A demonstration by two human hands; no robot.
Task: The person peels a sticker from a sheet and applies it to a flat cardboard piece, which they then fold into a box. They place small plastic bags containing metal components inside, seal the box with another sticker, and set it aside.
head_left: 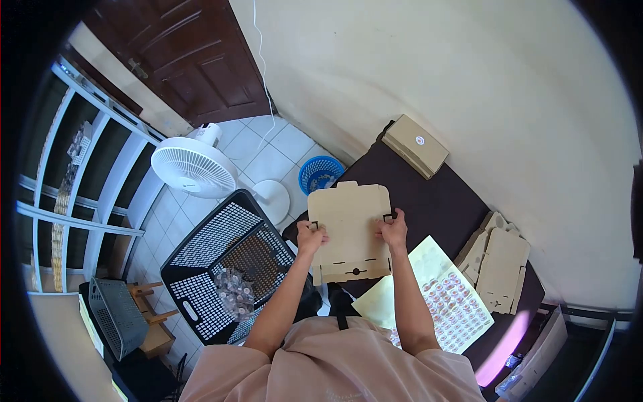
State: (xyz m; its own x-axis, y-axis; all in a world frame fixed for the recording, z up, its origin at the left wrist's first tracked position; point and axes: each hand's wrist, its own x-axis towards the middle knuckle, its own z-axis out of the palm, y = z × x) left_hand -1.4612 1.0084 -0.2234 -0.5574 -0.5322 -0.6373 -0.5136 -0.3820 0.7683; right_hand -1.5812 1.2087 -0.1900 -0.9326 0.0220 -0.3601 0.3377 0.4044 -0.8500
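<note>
A flat brown cardboard box blank (349,221), with slots and a tab at its far edge, is in front of me over the edge of the dark table. My left hand (311,238) is closed on its left side, fingers curled over the panel near a small notch. On the opposite side, my right hand (393,232) grips the edge by a similar dark notch. Both thumbs and part of the fingers are hard to make out. Under my right forearm lies a sheet of round printed stickers (452,301), beside a yellowish backing sheet (375,305).
Closed cardboard boxes (415,145) are stacked at the table's far corner, and folded blanks (501,264) lie to the right. A black basket (194,268) holding a plastic bag (234,295) stands left, near a white fan (194,167) and a blue bin (320,173).
</note>
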